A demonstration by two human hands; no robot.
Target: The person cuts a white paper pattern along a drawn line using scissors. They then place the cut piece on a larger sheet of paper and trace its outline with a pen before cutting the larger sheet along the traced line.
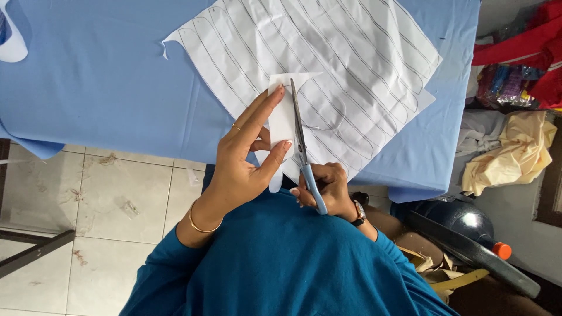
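Observation:
My left hand (246, 155) pinches a small white paper piece (284, 114) between thumb and fingers, holding it upright above the table edge. My right hand (328, 190) grips blue-handled scissors (301, 146), whose blades run up along the right edge of the paper piece. Behind them a large white sheet (328, 52) marked with long rounded outlines lies on the blue cloth-covered table (99, 88).
A tiled floor (88, 216) shows at lower left with a dark metal bar (35, 251). To the right lie crumpled cream fabric (509, 152), red cloth (527, 41) and a dark object with an orange cap (500, 250). A white scrap (13, 47) sits at the table's far left.

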